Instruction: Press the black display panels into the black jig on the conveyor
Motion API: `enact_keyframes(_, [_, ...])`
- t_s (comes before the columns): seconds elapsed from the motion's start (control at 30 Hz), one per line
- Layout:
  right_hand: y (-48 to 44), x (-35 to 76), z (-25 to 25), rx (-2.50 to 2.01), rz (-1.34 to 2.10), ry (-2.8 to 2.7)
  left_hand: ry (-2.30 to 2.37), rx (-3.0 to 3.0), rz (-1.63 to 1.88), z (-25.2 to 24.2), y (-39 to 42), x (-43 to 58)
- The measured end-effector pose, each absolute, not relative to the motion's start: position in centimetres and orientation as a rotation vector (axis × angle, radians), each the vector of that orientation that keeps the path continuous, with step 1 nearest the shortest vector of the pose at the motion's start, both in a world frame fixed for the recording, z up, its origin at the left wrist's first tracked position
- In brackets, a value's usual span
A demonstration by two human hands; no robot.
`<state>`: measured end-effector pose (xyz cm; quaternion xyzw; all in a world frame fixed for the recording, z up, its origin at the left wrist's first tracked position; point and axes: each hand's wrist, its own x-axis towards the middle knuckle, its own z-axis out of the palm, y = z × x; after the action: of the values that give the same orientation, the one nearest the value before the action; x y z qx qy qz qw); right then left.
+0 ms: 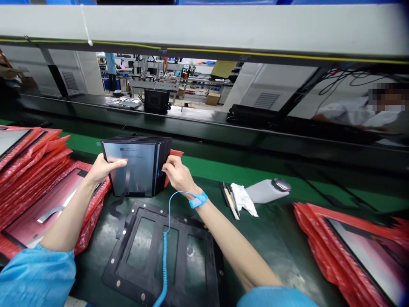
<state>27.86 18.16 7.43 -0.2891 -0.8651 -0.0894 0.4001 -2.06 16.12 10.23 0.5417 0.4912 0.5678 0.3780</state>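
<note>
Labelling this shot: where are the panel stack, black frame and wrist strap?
panel stack [137, 175], head view, front face
black frame [128, 283], head view, lower rim
wrist strap [198, 199], head view, band on wrist

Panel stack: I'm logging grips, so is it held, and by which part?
The left hand grips the panel stack at its left edge, the right hand at its right edge.

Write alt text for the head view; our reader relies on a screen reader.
Two bare hands hold a stack of dark rectangular panels upright on a dark green workbench: the left hand grips its left edge, the right hand pinches its right edge. A black cut-out frame lies flat nearer the camera, red bubble-wrapped panels at both sides.
</note>
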Motion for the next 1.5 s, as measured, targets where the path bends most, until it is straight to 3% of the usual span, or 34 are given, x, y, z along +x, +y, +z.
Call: enact_keyframes(1.5, [17.7,26.5,7.5,-0.750,-0.236,-2.162,1.224,1.319,1.413,10.1,16.2,-2.0])
